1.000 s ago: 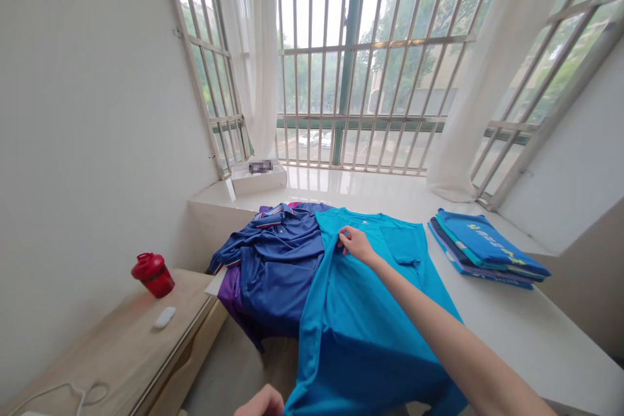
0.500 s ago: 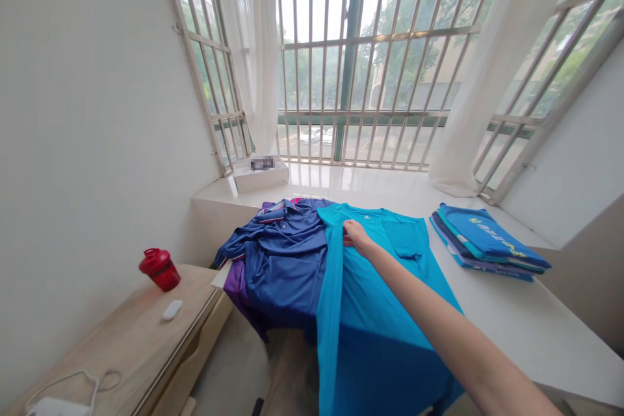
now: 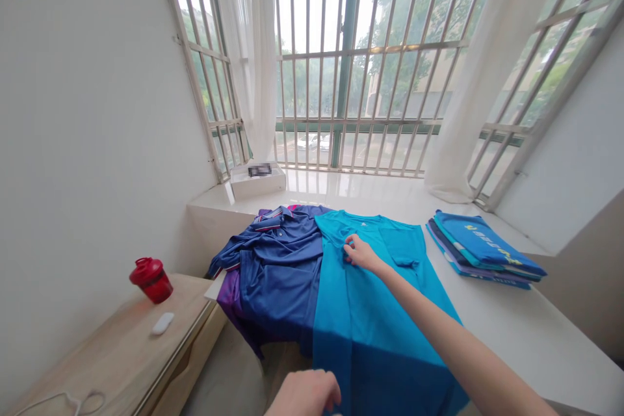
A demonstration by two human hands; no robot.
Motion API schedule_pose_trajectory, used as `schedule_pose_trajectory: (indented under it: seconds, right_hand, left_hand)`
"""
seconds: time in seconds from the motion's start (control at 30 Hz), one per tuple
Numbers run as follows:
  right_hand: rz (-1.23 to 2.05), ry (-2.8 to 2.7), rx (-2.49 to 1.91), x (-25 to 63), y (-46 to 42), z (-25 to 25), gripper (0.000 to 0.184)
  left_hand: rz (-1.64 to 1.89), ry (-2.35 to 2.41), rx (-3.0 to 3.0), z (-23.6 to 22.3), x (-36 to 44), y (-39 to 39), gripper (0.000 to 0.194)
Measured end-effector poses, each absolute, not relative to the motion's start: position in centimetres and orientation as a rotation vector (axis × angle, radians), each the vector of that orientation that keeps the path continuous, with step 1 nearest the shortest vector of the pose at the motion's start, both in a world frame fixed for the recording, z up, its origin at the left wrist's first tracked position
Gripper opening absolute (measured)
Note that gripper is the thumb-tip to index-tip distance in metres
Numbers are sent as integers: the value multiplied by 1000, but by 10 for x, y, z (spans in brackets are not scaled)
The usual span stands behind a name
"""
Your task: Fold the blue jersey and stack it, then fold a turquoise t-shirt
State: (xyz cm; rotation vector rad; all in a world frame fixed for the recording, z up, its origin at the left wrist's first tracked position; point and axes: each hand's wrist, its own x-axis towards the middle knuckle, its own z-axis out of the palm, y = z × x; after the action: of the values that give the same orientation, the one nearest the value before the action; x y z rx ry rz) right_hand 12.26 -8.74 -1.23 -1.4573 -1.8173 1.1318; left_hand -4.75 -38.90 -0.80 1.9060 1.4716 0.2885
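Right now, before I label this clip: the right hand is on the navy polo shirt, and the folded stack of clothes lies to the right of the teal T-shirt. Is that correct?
Not quite: the head view shows the right hand on the teal T-shirt, not the navy polo shirt. The folded stack of clothes does lie to the right of the teal T-shirt.

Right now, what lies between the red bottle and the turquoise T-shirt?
In the head view, a navy polo shirt lies between the red bottle and turquoise T-shirt.

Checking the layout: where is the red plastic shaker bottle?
The red plastic shaker bottle stands at the head view's left, on a light wooden cabinet, beside a small white oblong object.
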Motion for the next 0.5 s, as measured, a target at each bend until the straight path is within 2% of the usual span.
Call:
schedule_pose_trajectory:
  seconds: [0.1,0.27,0.37,0.5]
  right_hand:
    - [1035,-1898,-1412,150,-95,-15,25]
    - [972,-1985,-1354,187,-104,-19,19]
    - [903,-2038,-1286,192,-111,-23,22]
    - [719,-2057,-1263,186,-121,-31,25]
  left_hand:
    - [502,1626,1918,11,-68,-363,7]
    - [804,1567,2007,49,-96,-263,26]
    - [807,1732,2015,59,-102,-172,25]
    - [640,1854,1825,56,-103,-76,20]
